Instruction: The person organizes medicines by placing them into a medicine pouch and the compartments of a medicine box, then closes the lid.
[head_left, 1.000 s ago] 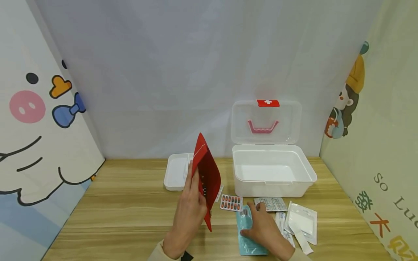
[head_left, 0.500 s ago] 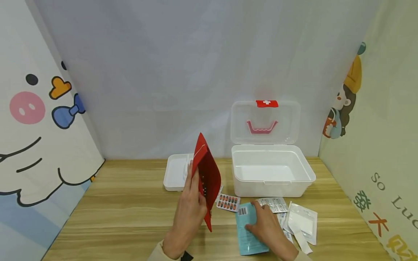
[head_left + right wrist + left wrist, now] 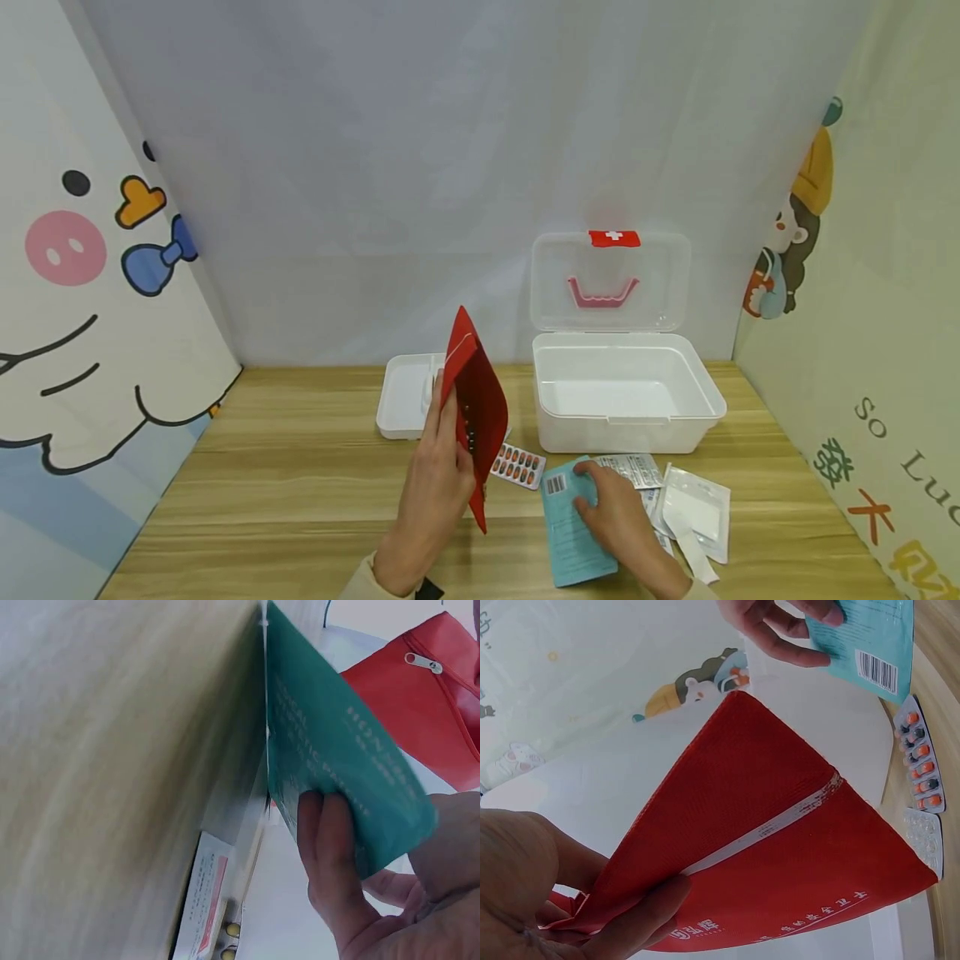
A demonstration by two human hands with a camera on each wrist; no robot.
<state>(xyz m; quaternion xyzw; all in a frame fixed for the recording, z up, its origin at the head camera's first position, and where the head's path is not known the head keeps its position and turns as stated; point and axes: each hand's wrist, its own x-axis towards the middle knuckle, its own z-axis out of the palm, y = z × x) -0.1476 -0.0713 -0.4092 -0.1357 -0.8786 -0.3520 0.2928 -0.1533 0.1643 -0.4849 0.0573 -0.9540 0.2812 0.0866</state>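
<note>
My left hand [image 3: 435, 483] holds a red zip pouch [image 3: 486, 400] on edge above the table, its dark mouth facing right in the head view. White print and a pale stripe show on the pouch in the left wrist view. To the right, my right hand [image 3: 621, 517] pinches a flat teal packet [image 3: 573, 542] with a barcode at its far end. In the right wrist view the teal packet [image 3: 337, 742] slants up off the tabletop, fingers on one face, the thumb largely hidden behind it. A capsule blister pack [image 3: 519, 467] lies between pouch and packet.
An open white first-aid box [image 3: 630, 435] with a clear raised lid [image 3: 611, 258] stands behind. A shallow white tray [image 3: 401, 408] sits behind the pouch. Right of my hand lie a silver blister pack [image 3: 637, 469], a white dressing packet [image 3: 716, 533] and small sachets, partly overlapping.
The teal packet's far end has come up, and my right fingers have shifted to its far right edge. The capsule blister pack has slid left toward the pouch. My left hand stays put.
</note>
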